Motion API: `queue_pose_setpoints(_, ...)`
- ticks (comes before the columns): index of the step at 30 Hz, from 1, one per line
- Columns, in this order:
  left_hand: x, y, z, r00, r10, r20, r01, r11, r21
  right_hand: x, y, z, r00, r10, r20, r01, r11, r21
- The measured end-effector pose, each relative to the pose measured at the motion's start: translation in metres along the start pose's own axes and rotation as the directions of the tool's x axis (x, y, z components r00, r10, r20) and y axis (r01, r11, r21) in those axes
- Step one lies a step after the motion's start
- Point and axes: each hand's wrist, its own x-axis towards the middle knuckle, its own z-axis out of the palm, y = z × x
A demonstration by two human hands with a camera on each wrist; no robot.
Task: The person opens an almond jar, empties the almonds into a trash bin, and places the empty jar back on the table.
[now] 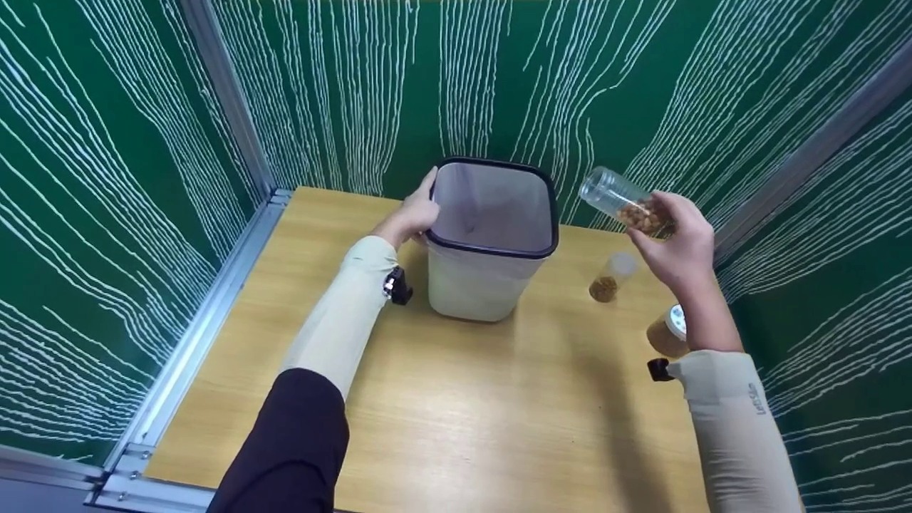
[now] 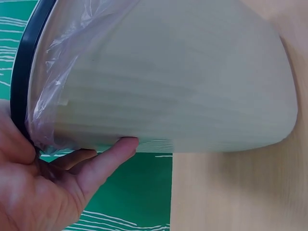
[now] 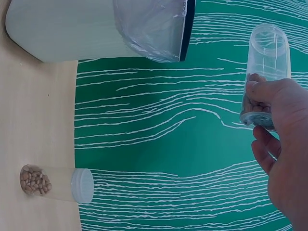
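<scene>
The left hand point(image 1: 413, 214) grips the side of the bin point(image 1: 474, 288), with the thumb up at the dark rim point(image 1: 491, 251) and the fingers on the outer wall. The bin stands upright on the wooden table point(image 1: 442, 399), near the back green wall point(image 1: 420, 107). A thin, see-through bag point(image 3: 149, 29) folds over its rim and hangs down outside.

The right hand point(image 1: 680, 246) holds a clear jar point(image 1: 621, 201) by its bottom end — thumb on one side, fingers on the other. The jar is up in the air to the right of the bin, well apart from it. It leans, with its mouth toward the bin, and brown nuts or beans point(image 1: 641, 216) sit at the bottom.

Under it, a small jar with a pale lid point(image 1: 611, 278) stands on the table, partly filled with little brown bits. A brown jar with a white lid point(image 1: 666, 336) is near the right wrist — partly hidden by the arm.
</scene>
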Motion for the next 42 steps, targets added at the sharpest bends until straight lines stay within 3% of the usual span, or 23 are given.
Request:
queue_pose_setpoints(8,0.001,0.001,0.002,1.000,-0.023,-0.001,0.023,1.000,0.007,0.014,-0.003,-0.002,0.998,-0.036,0.051,0.038,0.998,-0.043)
queue_pose_setpoints(20,0.005,0.006,-0.004,0.998,-0.057,0.025,0.057,0.998,0.020,0.042,-0.013,0.003,0.986,-0.149,0.081,0.157,0.982,-0.109)
queue_pose_setpoints(25,0.003,0.007,-0.004,0.995,-0.088,0.049,0.088,0.996,0.002,0.047,-0.017,0.005,0.982,-0.146,0.119,0.160,0.980,-0.118)
queue_pose_setpoints(42,0.004,0.003,0.001,0.998,-0.057,-0.011,0.058,0.998,0.022,0.064,-0.024,0.011,0.959,-0.199,0.200,0.235,0.956,-0.175)
